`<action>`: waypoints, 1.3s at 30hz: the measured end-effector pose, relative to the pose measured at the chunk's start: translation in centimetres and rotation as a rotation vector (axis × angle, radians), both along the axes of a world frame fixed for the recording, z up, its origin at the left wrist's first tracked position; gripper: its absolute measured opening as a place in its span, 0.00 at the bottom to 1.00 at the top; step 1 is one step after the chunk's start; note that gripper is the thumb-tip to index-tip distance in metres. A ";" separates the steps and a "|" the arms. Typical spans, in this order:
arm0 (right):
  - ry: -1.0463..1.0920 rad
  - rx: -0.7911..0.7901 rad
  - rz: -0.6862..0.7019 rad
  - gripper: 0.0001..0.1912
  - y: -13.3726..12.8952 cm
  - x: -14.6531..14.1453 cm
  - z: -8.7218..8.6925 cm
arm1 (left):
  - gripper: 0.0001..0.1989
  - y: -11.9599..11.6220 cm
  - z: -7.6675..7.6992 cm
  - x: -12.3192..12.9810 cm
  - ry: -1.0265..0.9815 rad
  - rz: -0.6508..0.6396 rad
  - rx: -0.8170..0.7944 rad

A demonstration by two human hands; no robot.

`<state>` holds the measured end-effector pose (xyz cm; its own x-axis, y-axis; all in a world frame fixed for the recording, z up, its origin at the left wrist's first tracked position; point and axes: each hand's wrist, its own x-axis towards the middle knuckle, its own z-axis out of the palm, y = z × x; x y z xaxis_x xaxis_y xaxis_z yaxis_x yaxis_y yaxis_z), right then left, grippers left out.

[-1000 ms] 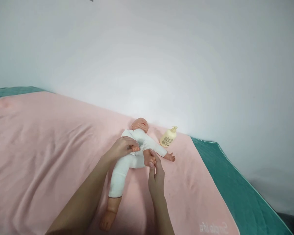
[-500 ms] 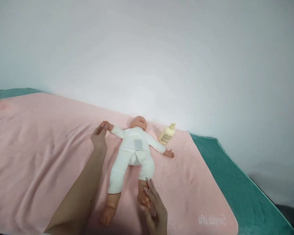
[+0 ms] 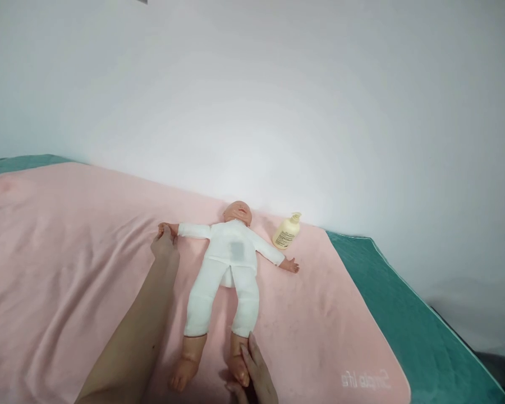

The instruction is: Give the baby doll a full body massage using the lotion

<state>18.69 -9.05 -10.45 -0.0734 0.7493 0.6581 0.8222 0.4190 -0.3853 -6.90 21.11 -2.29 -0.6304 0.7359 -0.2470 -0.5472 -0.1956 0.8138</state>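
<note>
A baby doll [image 3: 235, 241] with a white cloth body lies on its back, head toward the wall and arms spread. My left hand [image 3: 165, 242] is closed on the doll's hand at the left, and that doll arm stretches out straight. Near the bottom edge, my right hand [image 3: 258, 373] wraps around the doll's foot [image 3: 238, 365] on the right, fingers along the ankle and thumb below. The doll's other foot [image 3: 185, 370] rests free on the pink blanket [image 3: 320, 336].
A pale yellow pump bottle [image 3: 287, 231] stands beside the doll's arm on the right. A green cover [image 3: 387, 292] shows beyond the blanket's edge. The white wall [image 3: 252, 101] rises behind. Folds run through the blanket on the left.
My left hand has moved left and slightly down, drawing the doll's arm out straighter. My right hand has moved down and left with the foot, and that leg is straighter.
</note>
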 end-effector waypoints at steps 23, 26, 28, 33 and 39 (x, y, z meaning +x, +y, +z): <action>0.524 -0.119 -0.019 0.25 10.4 -2.5 12.0 | 0.10 -5.2 6.0 4.3 1.161 -0.804 0.610; 0.534 -0.169 -0.025 0.25 11.4 -2.8 12.7 | 0.10 -5.5 6.0 4.5 1.317 -0.921 0.649; 0.539 -0.190 -0.023 0.25 11.7 -3.0 13.1 | 0.10 -5.7 6.0 4.6 1.380 -0.945 0.661; 0.526 -0.186 -0.005 0.24 11.7 -3.3 13.6 | 0.10 -5.5 5.9 4.5 1.334 -0.936 0.687; 0.536 -0.164 0.027 0.24 9.3 -2.9 12.4 | 0.15 -4.7 5.5 3.8 0.801 -0.684 0.520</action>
